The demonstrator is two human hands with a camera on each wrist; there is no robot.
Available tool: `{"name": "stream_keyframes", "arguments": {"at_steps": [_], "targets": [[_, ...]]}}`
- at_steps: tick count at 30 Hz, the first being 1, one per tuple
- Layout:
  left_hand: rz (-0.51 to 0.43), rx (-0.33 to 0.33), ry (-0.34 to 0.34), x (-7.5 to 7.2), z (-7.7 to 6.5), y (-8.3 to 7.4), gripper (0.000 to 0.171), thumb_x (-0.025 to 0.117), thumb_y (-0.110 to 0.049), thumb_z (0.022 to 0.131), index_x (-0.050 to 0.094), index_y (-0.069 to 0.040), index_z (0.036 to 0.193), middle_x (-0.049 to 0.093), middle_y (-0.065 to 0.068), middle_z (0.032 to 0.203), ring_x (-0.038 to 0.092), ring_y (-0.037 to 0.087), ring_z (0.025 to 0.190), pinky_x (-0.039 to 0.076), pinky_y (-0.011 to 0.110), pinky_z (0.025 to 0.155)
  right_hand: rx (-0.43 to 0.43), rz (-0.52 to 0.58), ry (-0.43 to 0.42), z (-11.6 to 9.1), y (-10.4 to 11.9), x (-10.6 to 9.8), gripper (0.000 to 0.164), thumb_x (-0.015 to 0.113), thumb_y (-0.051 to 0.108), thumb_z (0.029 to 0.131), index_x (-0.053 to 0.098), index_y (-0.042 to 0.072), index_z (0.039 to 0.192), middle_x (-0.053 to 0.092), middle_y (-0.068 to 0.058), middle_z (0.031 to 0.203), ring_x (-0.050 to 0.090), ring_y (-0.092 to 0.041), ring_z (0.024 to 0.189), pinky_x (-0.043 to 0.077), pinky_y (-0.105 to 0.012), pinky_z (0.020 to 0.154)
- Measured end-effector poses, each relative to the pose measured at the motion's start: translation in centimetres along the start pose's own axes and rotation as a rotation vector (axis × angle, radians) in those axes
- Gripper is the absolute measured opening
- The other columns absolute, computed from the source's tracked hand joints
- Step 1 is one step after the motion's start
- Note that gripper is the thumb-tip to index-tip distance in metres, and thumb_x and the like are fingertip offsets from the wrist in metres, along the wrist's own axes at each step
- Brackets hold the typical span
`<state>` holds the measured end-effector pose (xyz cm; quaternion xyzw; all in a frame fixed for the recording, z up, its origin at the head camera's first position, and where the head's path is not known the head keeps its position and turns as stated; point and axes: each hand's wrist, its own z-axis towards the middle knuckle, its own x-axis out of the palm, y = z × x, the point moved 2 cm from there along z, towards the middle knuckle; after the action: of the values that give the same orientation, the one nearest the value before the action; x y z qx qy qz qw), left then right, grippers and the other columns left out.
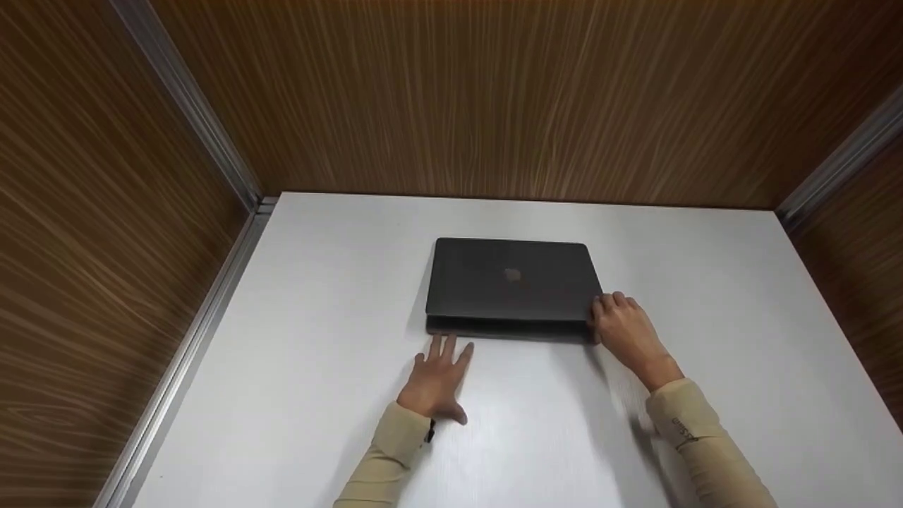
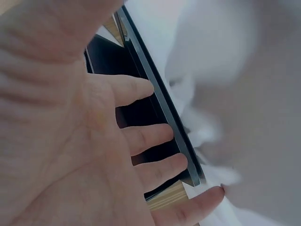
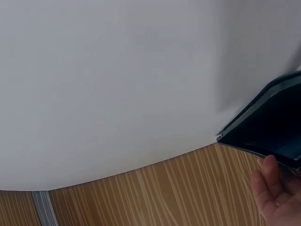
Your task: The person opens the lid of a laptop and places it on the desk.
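The laptop [image 1: 511, 257] is sitting on the white table [image 1: 282, 353] around the middle of the head view, its lid [image 1: 480, 289] standing slightly raised over the base [image 1: 508, 330]; the lid's swing is looking only partly done, being neither flat down nor wide open, and which way is left the pictures are not telling. At lower centre, the left hand [image 1: 435, 381] is spreading its fingers wide, holding nothing, their tips touching the base's front edge. Right of centre, the right hand [image 1: 624, 328] is curling its fingers, gripping the lid by its near right corner.
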<state>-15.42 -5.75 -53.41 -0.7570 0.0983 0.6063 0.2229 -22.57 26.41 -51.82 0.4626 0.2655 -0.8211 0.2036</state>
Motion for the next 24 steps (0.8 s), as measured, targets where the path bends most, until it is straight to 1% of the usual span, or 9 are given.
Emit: {"name": "stream_keyframes", "arguments": {"at_steps": [5, 10, 15, 20, 24], "targets": [[-0.035, -0.007, 0.021, 0.4, -0.1, -0.1, 0.116, 0.099, -0.042, 0.059, 0.042, -0.005, 0.154, 0.032, 0.028, 0.157, 0.029, 0.049, 0.145, 0.043, 0.062, 0.101, -0.004, 0.01, -0.01, 0.0, 0.0, -0.3, 0.024, 0.075, -0.006, 0.08, 0.063, -0.018, 0.096, 0.06, -0.026, 0.084, 0.059, -0.04, 0.076, 0.054, -0.046, 0.064], [-0.052, -0.018, 0.018, 0.1, -0.1, -0.1, 0.116, 0.1, -0.039, 0.059, 0.042, -0.005, 0.153, 0.031, 0.028, 0.158, 0.027, 0.05, 0.145, 0.042, 0.063, 0.102, -0.015, 0.024, -0.019, 0.4, -0.3, -0.4, 0.022, 0.074, -0.01, 0.079, 0.063, -0.018, 0.096, 0.061, -0.027, 0.084, 0.06, -0.04, 0.075, 0.054, -0.047, 0.063], [-0.055, -0.019, 0.038, 0.1, -0.2, -0.1, 0.111, 0.099, -0.038, 0.06, 0.046, -0.006, 0.152, 0.029, 0.029, 0.158, 0.026, 0.05, 0.145, 0.041, 0.064, 0.102, -0.021, 0.063, -0.021, 0.7, -0.6, -0.6, 0.02, 0.074, -0.012, 0.078, 0.062, -0.018, 0.094, 0.06, -0.027, 0.083, 0.059, -0.041, 0.073, 0.054, -0.048, 0.062], [-0.069, -0.029, 0.037, 0.1, -0.1, -0.2, 0.108, 0.1, -0.036, 0.06, 0.049, -0.007, 0.15, 0.028, 0.029, 0.159, 0.025, 0.05, 0.145, 0.041, 0.065, 0.103, 0.018, 0.128, -0.022, 1.5, -1.4, -1.3, 0.016, 0.074, -0.009, 0.083, 0.062, -0.016, 0.091, 0.061, -0.027, 0.082, 0.06, -0.04, 0.07, 0.053, -0.051, 0.061], [-0.08, -0.03, 0.034, 0.1, 0.0, -0.2, 0.107, 0.1, -0.035, 0.06, 0.049, -0.006, 0.15, 0.026, 0.029, 0.16, 0.024, 0.051, 0.146, 0.04, 0.065, 0.102, 0.061, 0.171, -0.004, 2.1, -2.0, -1.7, 0.018, 0.077, -0.005, 0.084, 0.064, -0.014, 0.092, 0.062, -0.026, 0.083, 0.062, -0.041, 0.072, 0.054, -0.052, 0.062]]}}
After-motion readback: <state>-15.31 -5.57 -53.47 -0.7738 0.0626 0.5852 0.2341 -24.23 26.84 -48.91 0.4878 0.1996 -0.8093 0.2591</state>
